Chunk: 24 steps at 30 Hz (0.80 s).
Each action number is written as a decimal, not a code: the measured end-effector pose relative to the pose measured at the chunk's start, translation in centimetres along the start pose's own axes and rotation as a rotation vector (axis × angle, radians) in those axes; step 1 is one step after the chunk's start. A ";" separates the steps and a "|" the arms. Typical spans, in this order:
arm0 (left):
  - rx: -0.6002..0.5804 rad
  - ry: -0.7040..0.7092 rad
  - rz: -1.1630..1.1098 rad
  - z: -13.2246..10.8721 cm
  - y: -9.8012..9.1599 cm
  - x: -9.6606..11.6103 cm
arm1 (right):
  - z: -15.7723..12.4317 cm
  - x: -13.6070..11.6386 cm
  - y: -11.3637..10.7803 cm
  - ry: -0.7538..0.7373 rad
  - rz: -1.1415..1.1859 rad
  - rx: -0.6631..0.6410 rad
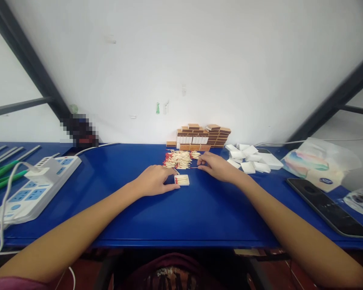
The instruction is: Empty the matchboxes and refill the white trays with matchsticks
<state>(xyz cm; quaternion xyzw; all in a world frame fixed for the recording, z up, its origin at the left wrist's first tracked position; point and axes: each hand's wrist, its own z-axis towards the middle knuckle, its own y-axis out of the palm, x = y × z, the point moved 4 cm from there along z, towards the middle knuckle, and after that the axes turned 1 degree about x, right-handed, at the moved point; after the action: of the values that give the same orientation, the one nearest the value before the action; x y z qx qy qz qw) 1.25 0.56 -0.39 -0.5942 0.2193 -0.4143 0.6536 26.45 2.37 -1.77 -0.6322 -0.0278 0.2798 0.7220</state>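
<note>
The left hand holds the tray by its edge with curled fingers. Just beyond the tray, the right hand pinches a match, which looks light and brittle and is best gripped mid-stick.

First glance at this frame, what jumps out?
The pile of red-tipped matchsticks at the middle of the blue table, right hand at its right edge. In front, the left hand touches a small white tray holding a few matches; stacked matchboxes sit against the wall behind.
</note>
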 end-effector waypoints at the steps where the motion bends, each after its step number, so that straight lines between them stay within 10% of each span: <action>1: 0.004 -0.010 0.014 0.0 -0.1 -0.2 | 0.1 0.2 0.1 0.004 -0.006 -0.005; 24: 0.054 -0.025 0.027 0.0 0.4 0.2 | -1.1 -6.8 0.0 -0.153 0.117 -0.026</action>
<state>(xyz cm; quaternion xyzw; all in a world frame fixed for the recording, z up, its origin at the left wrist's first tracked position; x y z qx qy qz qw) 1.50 0.34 -0.74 -0.5786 0.2079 -0.4034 0.6777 21.14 -1.57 0.10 -0.6190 -0.0496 0.3688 0.6917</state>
